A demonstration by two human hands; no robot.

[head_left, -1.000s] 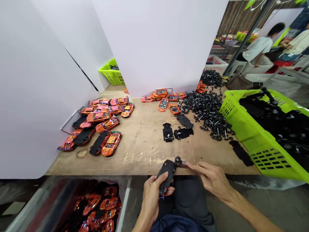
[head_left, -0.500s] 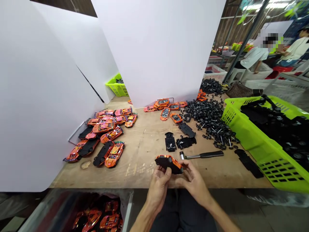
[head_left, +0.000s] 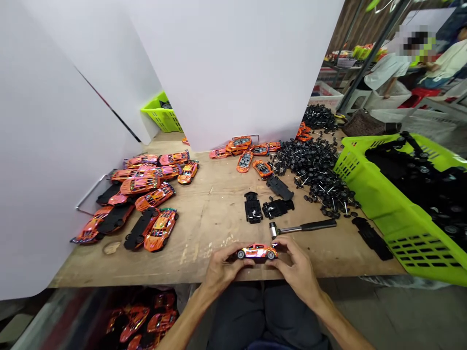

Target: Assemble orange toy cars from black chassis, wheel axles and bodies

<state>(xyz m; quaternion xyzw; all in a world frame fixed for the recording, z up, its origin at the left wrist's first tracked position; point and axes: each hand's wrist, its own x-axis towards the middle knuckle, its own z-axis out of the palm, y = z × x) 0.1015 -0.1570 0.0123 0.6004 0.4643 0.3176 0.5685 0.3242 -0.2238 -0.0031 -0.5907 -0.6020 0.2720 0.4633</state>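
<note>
Between both hands, over the table's near edge, an orange toy car (head_left: 257, 251) is held upright with its side and two wheels facing me. My left hand (head_left: 223, 265) pinches its left end, thumb below and fingers above. At the other end my right hand (head_left: 294, 260) grips it the same way. Just beyond lies a hammer (head_left: 306, 227) with a black handle. Black car chassis (head_left: 253, 207) rest behind it, one with wheels fitted. A heap of black wheels on metal axles (head_left: 314, 165) sits further back on the right.
Finished-looking orange cars (head_left: 160, 229) are piled on the left. Orange body shells (head_left: 244, 161) lie by the white partition (head_left: 237, 73). A green crate (head_left: 368, 189) of black parts stands right; a bin of cars (head_left: 160, 321) is below left. Two people sit in the background.
The toy car has been turned from underside-showing to wheels-down, side toward me. My left hand has shifted to its left end, and my right hand now grips the right end. The view has shifted slightly.
</note>
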